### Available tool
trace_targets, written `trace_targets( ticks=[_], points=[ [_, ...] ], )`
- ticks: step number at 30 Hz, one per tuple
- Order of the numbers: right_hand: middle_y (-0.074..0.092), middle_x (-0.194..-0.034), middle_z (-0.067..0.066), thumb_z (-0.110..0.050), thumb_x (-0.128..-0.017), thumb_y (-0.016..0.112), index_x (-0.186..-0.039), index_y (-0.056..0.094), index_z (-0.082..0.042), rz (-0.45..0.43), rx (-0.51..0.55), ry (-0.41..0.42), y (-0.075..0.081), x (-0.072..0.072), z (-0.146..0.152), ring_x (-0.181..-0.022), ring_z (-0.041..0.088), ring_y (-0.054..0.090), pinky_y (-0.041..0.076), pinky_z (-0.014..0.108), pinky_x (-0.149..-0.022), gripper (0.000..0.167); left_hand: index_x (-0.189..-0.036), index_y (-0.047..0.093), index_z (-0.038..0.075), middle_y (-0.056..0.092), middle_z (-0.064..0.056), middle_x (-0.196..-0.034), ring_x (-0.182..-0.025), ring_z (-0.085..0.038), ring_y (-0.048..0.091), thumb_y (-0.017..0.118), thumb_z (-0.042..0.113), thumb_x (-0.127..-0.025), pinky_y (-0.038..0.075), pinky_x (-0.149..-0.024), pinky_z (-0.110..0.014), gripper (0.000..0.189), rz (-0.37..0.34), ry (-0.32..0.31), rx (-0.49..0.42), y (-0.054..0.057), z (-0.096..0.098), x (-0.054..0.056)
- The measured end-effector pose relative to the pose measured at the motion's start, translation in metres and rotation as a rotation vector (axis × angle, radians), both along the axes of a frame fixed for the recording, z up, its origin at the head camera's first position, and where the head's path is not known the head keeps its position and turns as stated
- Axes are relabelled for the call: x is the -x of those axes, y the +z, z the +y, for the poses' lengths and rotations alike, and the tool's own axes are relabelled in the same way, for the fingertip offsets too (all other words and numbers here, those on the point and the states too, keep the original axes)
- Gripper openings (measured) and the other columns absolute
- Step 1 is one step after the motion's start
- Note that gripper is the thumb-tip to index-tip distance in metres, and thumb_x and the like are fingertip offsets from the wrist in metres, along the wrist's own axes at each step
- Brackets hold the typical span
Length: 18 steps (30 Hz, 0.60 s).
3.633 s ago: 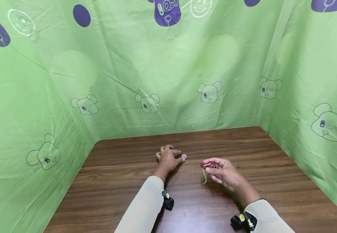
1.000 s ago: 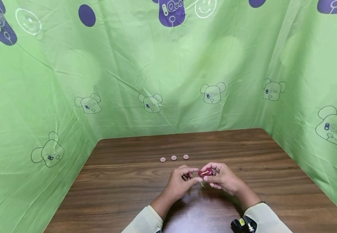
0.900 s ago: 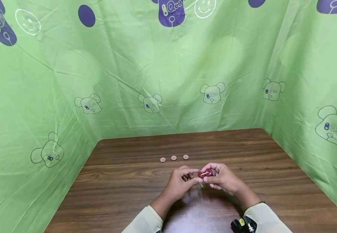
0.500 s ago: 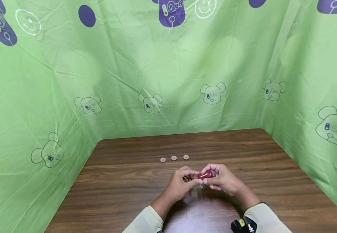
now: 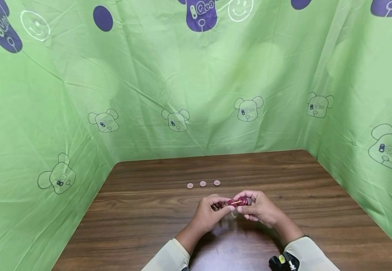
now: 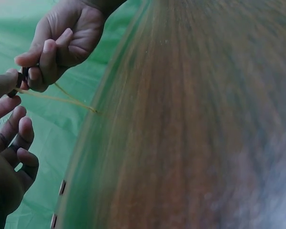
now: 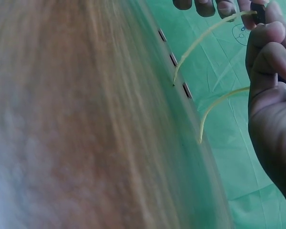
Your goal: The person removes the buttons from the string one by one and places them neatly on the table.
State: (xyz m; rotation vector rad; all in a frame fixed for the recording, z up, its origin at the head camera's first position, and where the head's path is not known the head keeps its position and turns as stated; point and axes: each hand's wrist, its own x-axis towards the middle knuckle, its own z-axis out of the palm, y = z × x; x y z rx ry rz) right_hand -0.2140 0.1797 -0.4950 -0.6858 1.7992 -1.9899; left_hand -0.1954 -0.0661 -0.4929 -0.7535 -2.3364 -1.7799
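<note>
In the head view, my left hand [image 5: 206, 214] and my right hand [image 5: 262, 209] meet above the table. A dark red button [image 5: 231, 203] is pinched between my left thumb and index finger. My right thumb and fingers grip another dark red button [image 5: 243, 201], possibly with more stacked behind it. A yellow string [image 5: 237, 202] runs across the faces of both. Its loose ends hang below the hands; in the right wrist view one string end [image 7: 205, 117] droops under my right hand [image 7: 271, 105]. The other left fingers curl loosely in the left wrist view.
Three pale pink buttons lie in a row beyond the hands: a left one [image 5: 190, 186], a middle one [image 5: 203, 183] and a right one [image 5: 217, 183]. The brown wooden table [image 5: 142, 210] is enclosed by green printed cloth [image 5: 196, 75].
My left hand has come from the rightmost pink button back to my right hand and now pinches a red button. Over the last second that button has shifted slightly left, apart from the other.
</note>
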Motion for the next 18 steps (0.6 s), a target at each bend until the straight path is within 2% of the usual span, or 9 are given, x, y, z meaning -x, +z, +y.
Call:
trace_targets(
  ticks=[6,12,18],
  points=[
    [0.074,-0.084,-0.007,0.003,-0.102,0.069,-0.128,0.071,-0.002,-0.017,0.002,-0.037,0.0,0.001,0.002,-0.061,0.0,0.06,0.043,0.013,-0.046,0.027,-0.11,0.085,0.005,0.075,-0.017,-0.089,-0.074,0.001,0.06,0.087,0.016,-0.094,0.054,-0.068,-0.018,0.02,0.027,0.019,-0.007,-0.002,-0.002,0.003],
    [0.076,-0.092,-0.007,-0.002,-0.105,0.068,-0.134,0.071,-0.007,-0.039,0.03,-0.065,0.001,0.001,0.002,-0.066,0.002,0.062,0.044,0.013,-0.048,0.03,-0.11,0.085,0.005,0.074,-0.016,-0.09,-0.076,0.0,0.061,0.086,0.015,-0.094,0.056,-0.069,-0.018,0.019,0.059,0.032,-0.02,-0.005,-0.007,0.007],
    [0.07,-0.085,-0.005,-0.003,-0.106,0.066,-0.132,0.073,-0.017,-0.068,0.042,-0.134,0.003,0.0,0.001,-0.068,0.004,0.063,0.042,0.014,-0.05,0.03,-0.107,0.086,0.01,0.076,-0.012,-0.094,-0.077,0.0,0.06,0.087,0.018,-0.094,0.055,-0.069,-0.019,0.015,0.072,0.072,0.003,-0.009,-0.013,0.011]
  ],
)
